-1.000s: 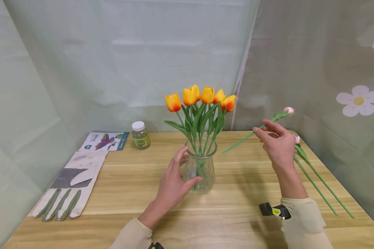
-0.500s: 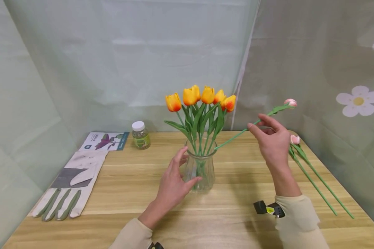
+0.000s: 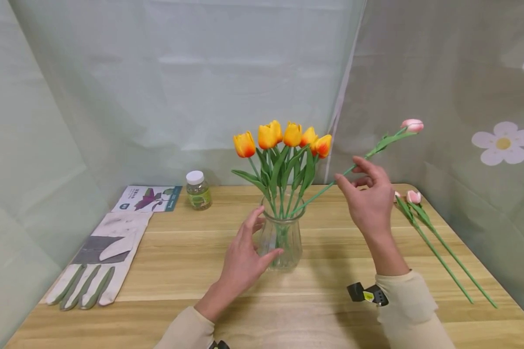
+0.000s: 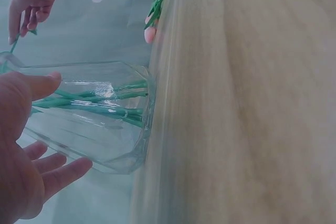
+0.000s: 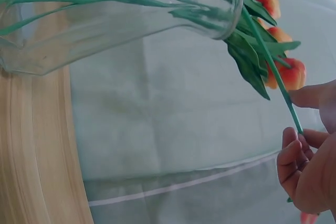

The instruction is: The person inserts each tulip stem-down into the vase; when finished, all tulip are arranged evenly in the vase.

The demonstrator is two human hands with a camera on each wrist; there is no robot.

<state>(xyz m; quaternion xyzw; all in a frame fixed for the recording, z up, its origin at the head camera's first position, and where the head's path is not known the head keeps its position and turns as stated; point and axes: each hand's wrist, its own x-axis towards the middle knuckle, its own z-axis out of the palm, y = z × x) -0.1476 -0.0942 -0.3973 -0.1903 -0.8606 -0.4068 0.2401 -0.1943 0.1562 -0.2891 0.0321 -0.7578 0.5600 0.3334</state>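
A clear glass vase (image 3: 289, 245) stands upright on the table, holding several yellow-orange tulips (image 3: 292, 134). My left hand (image 3: 243, 259) cups the vase's left side, thumb across the front and fingers spread around the far side; the left wrist view shows the thumb (image 4: 46, 85) over the glass. My right hand (image 3: 370, 203) pinches the green stem of a pink tulip (image 3: 412, 126) between thumb and fingers. This tulip slants, bloom up to the right. Its lower stem (image 5: 268, 56) crosses the vase's rim in the right wrist view, the tip just within the mouth.
Two more pink tulips (image 3: 414, 197) lie along the table's right side. On the left are white-and-grey gloves (image 3: 113, 237), a printed card (image 3: 146, 198) and a white-capped jar (image 3: 199, 191). Fabric walls (image 3: 244, 58) enclose the table's back and sides.
My right hand has moved left with the pink tulip, its bloom rising and its stem's lower end passing from beside the vase to inside the rim. My left hand has stayed at the vase.
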